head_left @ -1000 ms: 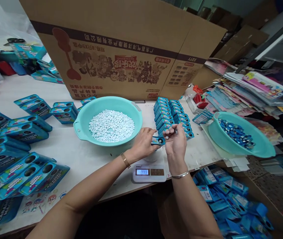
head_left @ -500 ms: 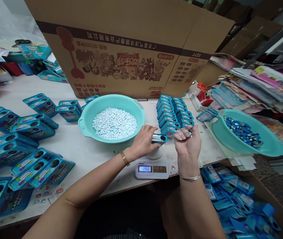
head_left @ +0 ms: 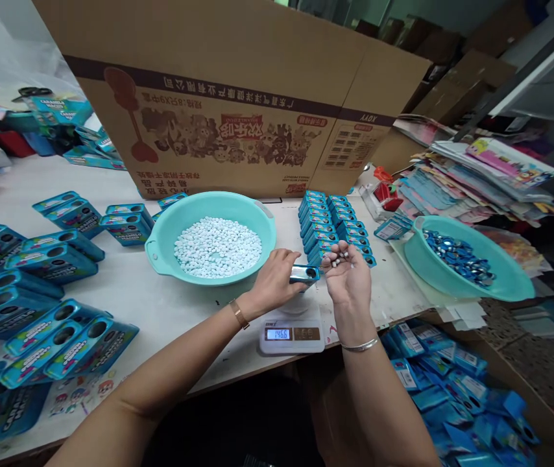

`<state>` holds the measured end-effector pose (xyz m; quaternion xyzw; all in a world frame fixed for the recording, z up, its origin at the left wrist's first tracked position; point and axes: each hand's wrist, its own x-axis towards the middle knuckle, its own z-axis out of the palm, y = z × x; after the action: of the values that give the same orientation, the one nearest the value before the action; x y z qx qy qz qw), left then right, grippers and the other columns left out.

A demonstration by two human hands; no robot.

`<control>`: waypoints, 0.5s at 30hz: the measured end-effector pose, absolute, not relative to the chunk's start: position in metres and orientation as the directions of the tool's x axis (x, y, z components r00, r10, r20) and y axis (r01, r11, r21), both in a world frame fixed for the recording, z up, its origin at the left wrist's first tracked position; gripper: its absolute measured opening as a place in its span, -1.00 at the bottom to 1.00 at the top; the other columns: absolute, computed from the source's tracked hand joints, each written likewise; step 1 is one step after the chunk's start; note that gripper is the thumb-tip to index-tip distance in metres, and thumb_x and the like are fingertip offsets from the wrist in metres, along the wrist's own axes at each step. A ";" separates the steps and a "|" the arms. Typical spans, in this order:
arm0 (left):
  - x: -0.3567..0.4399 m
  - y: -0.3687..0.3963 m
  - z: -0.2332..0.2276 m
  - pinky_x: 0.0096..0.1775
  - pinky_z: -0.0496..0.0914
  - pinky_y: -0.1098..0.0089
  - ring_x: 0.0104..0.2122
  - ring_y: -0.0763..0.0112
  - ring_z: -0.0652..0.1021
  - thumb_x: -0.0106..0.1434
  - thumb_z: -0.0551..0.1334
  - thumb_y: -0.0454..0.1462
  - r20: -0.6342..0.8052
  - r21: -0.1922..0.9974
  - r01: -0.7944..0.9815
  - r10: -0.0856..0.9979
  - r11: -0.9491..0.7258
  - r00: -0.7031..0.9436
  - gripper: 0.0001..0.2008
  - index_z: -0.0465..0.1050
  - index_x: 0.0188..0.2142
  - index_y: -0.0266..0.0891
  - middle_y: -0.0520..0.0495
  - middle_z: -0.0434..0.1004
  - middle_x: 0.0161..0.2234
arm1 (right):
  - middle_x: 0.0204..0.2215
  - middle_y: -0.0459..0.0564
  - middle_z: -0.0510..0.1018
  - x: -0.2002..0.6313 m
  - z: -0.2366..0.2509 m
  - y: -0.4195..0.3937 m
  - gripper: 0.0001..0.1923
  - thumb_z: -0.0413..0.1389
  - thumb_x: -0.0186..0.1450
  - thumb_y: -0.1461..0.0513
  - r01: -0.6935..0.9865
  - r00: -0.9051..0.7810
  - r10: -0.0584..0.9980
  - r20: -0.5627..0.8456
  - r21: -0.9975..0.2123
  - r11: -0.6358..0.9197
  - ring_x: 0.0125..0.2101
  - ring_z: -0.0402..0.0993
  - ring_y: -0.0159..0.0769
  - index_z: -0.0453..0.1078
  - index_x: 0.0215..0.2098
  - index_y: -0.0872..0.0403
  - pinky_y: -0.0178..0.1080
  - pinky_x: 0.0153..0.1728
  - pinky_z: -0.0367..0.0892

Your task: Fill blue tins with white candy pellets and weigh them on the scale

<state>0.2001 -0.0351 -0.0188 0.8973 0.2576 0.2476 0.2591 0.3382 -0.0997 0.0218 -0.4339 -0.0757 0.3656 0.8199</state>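
Note:
My left hand [head_left: 273, 280] is closed around a small blue tin [head_left: 305, 274] with a round dark hole in its top, just above a digital scale [head_left: 291, 337] with a lit display. At the tin's right side my right hand [head_left: 348, 279] is palm up and cupped, its fingers curled around several small white candies [head_left: 340, 258]. To the left of the hands, many more white candies [head_left: 218, 243] lie in a turquoise basin [head_left: 160, 259]. Behind the hands, similar blue tins [head_left: 318, 224] stand in two tight rows.
A large cardboard box [head_left: 233, 71] stands behind the basin. More holed blue tins [head_left: 63, 334] crowd the table's left side. On the right, another turquoise basin [head_left: 452, 272] holds blue, shiny caps. Below the table edge, a carton contains loose blue tins [head_left: 462, 383].
My right hand has uncurled somewhat beside the tin, so the candies in it show more. My left hand keeps its hold on the tin. The view has shifted slightly.

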 end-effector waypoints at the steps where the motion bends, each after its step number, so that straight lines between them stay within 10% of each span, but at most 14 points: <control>1: 0.201 -0.035 -0.019 0.07 0.35 0.08 0.03 0.08 0.39 0.10 0.39 -0.21 0.308 0.591 0.334 0.588 -0.734 0.748 -0.43 0.28 0.07 -0.22 -0.18 0.39 -0.02 | -0.55 -0.19 0.37 0.336 0.021 -0.097 -0.84 0.14 0.27 0.18 -0.530 0.727 0.658 -0.195 -0.769 0.358 -0.60 0.29 -0.53 0.32 -0.43 0.07 -0.44 -0.55 0.31; 15: 0.217 -0.033 -0.021 0.02 0.36 0.18 -0.03 0.13 0.43 0.10 0.41 -0.15 0.309 0.602 0.316 0.579 -0.733 0.754 -0.62 0.44 -0.14 -0.27 -0.16 0.46 -0.13 | -0.69 -0.28 0.19 0.317 0.010 -0.085 -0.61 0.22 0.19 -0.03 -0.294 0.832 0.555 -0.004 -0.851 0.435 -0.65 0.19 -0.51 0.24 -0.53 0.04 -0.40 -0.53 0.29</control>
<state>0.2170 -0.0335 -0.0207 0.8978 0.2492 0.2464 0.2667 0.3174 -0.0848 0.0104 -0.4669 -0.1398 0.2543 0.8353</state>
